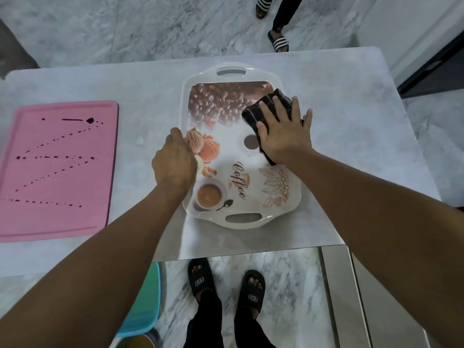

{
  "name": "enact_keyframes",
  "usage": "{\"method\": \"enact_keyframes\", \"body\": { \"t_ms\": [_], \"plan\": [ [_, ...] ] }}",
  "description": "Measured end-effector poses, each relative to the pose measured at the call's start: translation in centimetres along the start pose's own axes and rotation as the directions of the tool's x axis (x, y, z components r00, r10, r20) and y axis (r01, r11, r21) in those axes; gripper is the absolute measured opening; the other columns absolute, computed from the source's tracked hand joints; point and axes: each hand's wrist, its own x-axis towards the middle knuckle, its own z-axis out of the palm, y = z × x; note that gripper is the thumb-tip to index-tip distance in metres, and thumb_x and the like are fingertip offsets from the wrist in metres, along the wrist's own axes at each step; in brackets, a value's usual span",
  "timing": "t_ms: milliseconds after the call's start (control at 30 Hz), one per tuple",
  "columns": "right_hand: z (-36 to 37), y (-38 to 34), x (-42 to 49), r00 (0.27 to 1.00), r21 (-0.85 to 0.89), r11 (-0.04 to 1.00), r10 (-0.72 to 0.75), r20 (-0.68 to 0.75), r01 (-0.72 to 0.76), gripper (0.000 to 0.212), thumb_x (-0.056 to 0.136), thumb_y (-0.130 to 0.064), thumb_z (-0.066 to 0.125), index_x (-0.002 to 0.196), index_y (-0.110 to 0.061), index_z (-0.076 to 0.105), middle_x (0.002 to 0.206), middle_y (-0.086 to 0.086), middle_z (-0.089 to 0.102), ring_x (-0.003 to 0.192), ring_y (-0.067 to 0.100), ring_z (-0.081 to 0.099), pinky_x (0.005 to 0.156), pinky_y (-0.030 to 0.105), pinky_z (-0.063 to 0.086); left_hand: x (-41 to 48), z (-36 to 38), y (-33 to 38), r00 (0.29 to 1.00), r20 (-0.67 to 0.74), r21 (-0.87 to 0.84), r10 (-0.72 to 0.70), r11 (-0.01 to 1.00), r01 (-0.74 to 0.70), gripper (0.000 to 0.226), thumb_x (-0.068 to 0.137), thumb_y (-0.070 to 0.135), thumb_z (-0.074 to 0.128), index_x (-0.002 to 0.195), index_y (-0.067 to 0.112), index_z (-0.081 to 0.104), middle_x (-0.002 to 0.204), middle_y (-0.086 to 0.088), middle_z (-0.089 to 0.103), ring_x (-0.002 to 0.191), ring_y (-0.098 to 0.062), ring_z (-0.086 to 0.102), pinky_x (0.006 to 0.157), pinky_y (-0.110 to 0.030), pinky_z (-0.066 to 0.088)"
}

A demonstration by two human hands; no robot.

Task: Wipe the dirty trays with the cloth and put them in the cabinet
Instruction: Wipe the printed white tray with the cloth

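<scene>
A white tray point(241, 192) printed with coffee beans, ice cream and the word "Coffee" lies in the middle of the grey marble counter. My left hand point(174, 162) grips the tray's left rim, fingers curled over the edge. My right hand point(285, 133) presses flat, fingers spread, on a folded dark cloth point(256, 111) at the tray's right side. A pink tray point(57, 169) with dark brown drips and dotted streaks lies at the counter's left.
The counter point(351, 136) ends just below the white tray. A teal stool or bin point(148, 305) stands below the counter's front edge by my feet. Another person's sandalled feet point(277, 40) stand beyond the far edge. A steel cabinet front point(351, 297) is at lower right.
</scene>
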Motion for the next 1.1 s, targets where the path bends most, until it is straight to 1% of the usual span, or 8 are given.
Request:
{"method": "enact_keyframes", "body": {
  "t_ms": [100,267,500,667,767,933,1033,1100],
  "plan": [
    [-0.5,-0.3,1.8,1.0,0.019,1.0,0.008,0.01,-0.008,0.058,0.105,-0.051,0.014,0.161,-0.037,0.004,0.17,-0.005,-0.002,0.155,0.034,-0.014,0.123,0.059,-0.005,-0.1,0.2,0.0,1.0,-0.014,-0.001,-0.004,1.0,0.004,0.011,0.101,0.02,0.04,0.104,0.01,0.043,0.095,-0.011,0.06,0.077,-0.042,0.063,0.059,-0.039,0.033],
    [-0.8,-0.4,3.6,1.0,0.044,0.999,-0.004,-0.007,0.004,0.059,0.105,-0.05,0.015,0.161,-0.035,0.006,0.17,-0.004,0.001,0.155,0.034,-0.012,0.124,0.057,-0.003,0.0,0.2,0.0,1.0,-0.023,-0.017,-0.011,1.0,0.011,0.017,0.105,0.028,0.034,0.103,0.012,0.041,0.095,-0.011,0.06,0.073,-0.04,0.062,0.058,-0.038,0.036],
    [-0.6,-0.3,5.1,0.999,0.064,0.998,-0.014,-0.052,0.017,0.058,0.105,-0.051,0.017,0.161,-0.034,0.01,0.17,-0.004,0.004,0.156,0.033,-0.006,0.125,0.056,0.002,-0.1,0.2,0.0,1.0,-0.024,-0.046,-0.015,0.999,0.014,0.016,0.105,0.028,0.034,0.1,0.014,0.039,0.091,-0.01,0.058,0.067,-0.037,0.06,0.056,-0.037,0.036],
    [-0.5,-0.2,5.8,0.996,0.135,0.991,0.028,-0.083,-0.017,0.058,0.106,-0.048,0.02,0.161,-0.032,0.012,0.17,0.003,-0.005,0.155,0.036,0.0,0.125,0.055,0.009,-0.1,0.3,-0.1,0.999,-0.037,-0.06,-0.033,0.998,0.031,0.016,0.105,0.029,0.033,0.097,0.015,0.037,0.09,-0.009,0.058,0.06,-0.03,0.047,0.055,-0.035,0.032],
    [-0.4,-0.2,6.1,0.994,0.164,0.986,0.047,-0.099,-0.03,0.057,0.107,-0.046,0.022,0.161,-0.03,0.015,0.17,0.005,-0.004,0.155,0.035,0.003,0.125,0.053,0.01,-0.2,0.5,0.0,0.997,-0.055,-0.059,-0.055,0.997,0.052,0.017,0.104,0.031,0.032,0.097,0.016,0.037,0.089,-0.007,0.057,0.062,-0.035,0.053,0.055,-0.035,0.03],
    [-0.7,0.1,6.0,0.983,0.273,0.962,0.058,-0.174,-0.009,0.051,0.109,-0.035,0.032,0.159,-0.025,0.028,0.169,0.009,0.007,0.151,0.033,0.022,0.124,0.048,0.02,-0.1,0.5,0.2,0.996,-0.047,-0.045,-0.077,0.996,0.075,0.019,0.103,0.031,0.033,0.1,0.013,0.04,0.091,-0.01,0.06,0.069,-0.042,0.061,0.057,-0.035,0.031],
    [-1.5,0.6,5.8,0.982,0.385,0.923,0.066,-0.176,0.007,0.048,0.108,-0.03,0.038,0.156,-0.026,0.035,0.169,0.004,0.012,0.147,0.03,0.033,0.115,0.042,0.033,-0.1,0.5,0.4,0.997,-0.045,-0.017,-0.068,0.998,0.067,0.019,0.103,0.029,0.034,0.101,0.012,0.041,0.089,-0.01,0.058,0.067,-0.042,0.061,0.054,-0.034,0.029],
    [-2.2,1.1,5.2,0.98,0.432,0.902,0.081,-0.183,0.006,0.048,0.107,-0.025,0.042,0.155,-0.025,0.038,0.168,0.004,0.017,0.147,0.028,0.035,0.112,0.039,0.036,-0.1,0.5,0.6,0.998,-0.037,0.013,-0.054,0.998,0.055,0.021,0.103,0.029,0.035,0.104,0.01,0.043,0.091,-0.011,0.058,0.068,-0.042,0.062,0.053,-0.034,0.03]
  ]
}}
